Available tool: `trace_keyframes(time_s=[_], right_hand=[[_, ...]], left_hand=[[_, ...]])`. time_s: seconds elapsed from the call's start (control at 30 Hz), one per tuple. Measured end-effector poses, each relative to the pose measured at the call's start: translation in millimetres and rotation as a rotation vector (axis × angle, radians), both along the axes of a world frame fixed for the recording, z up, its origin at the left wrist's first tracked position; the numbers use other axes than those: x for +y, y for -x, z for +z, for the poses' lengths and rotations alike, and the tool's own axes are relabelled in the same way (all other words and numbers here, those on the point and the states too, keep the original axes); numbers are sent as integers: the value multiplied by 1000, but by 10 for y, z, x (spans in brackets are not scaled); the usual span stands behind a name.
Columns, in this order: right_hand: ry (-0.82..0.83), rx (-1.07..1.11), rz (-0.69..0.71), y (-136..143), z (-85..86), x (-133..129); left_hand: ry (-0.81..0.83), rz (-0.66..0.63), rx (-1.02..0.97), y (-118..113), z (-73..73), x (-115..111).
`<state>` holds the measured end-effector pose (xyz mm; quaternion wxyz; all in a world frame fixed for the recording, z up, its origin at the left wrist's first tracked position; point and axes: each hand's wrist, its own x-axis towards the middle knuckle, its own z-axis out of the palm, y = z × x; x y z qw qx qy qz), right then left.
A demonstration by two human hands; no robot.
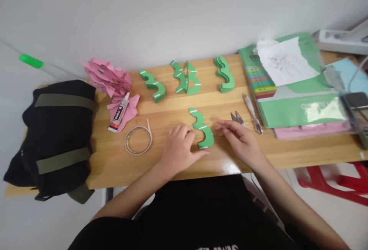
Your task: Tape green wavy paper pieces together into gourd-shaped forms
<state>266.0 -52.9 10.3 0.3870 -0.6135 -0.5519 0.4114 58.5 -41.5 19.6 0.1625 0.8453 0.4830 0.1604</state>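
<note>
A wavy green paper cutout (206, 133) with white strips across it lies on the wooden table between my hands. My left hand (180, 147) rests at its left edge, thumb stretched out along the near end and the other fingers bent. To its right, apart from the cutout, my right hand (240, 139) has thumb and fingertips drawn together; anything between them is too small to make out. Small scissors (237, 118) lie just beyond the right hand, partly covered by it. A roll of white tape (138, 140) with a loose end is left of my left hand.
Along the back stand green cutout stacks (156, 89), (225, 75) and two crossed green pieces (186, 79). At left are pink paper scraps (106, 77), a glue tube (119, 112) and a black bag (63, 135). A pen (252, 112) and green folder (301, 108) lie right.
</note>
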Motion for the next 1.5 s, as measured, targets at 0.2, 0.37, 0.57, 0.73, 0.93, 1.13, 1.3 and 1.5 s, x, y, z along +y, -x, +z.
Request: trace_keyframes(time_s=[0.2,0.37,0.57,0.73,0.93,1.13,1.3,1.5], right_hand=[[34,203,169,105,110,-61],[-47,149,242,208,126,-78],[-185,-230,355,254,99,-109],[-224,-296,393,270,126,-80],[-168,-189,290,244,125,51],[-143,-398,325,227,143,365],[-104,-603,354,254,90,553],[-135,-625,408,198,12,602]], left_hand=[[67,91,-12,-86,-10,-171],[108,191,-188,-14,-52,-243],[-60,334,-260,121,-146,-331],[-191,196,13,202,-115,-240],[-101,-40,267,169,-34,-80],[-123,-206,314,155,-41,29],[-179,-261,271,155,-3,140],[-260,-271,254,97,-39,314]])
